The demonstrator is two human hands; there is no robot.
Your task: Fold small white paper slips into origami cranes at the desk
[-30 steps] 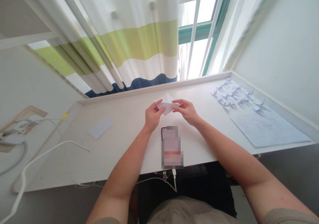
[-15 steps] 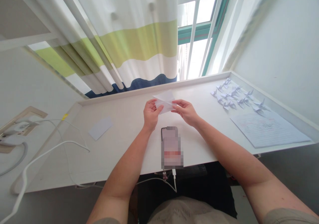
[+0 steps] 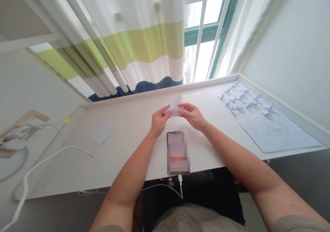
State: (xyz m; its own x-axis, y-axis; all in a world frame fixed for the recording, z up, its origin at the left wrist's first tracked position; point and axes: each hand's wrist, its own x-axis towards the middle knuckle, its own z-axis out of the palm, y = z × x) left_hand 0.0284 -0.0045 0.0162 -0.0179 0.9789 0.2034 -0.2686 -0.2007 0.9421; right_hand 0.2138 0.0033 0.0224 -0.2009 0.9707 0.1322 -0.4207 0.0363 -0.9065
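White paper (image 3: 176, 101) looked narrower, one corner up.
Spread wider half a second earlier; the left hand (image 3: 158, 121) had since shifted toward the right hand (image 3: 191, 115). Each pinched an edge, fingers nearly closed, over the tabletop (image 3: 131, 125) beyond the phone (image 3: 177, 149). Folding seemed ongoing, unfinished.

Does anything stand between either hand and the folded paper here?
Nothing visible does: the left hand and right hand both grip the folded paper directly. The phone lies at the near edge of the desk, not between hands and paper.
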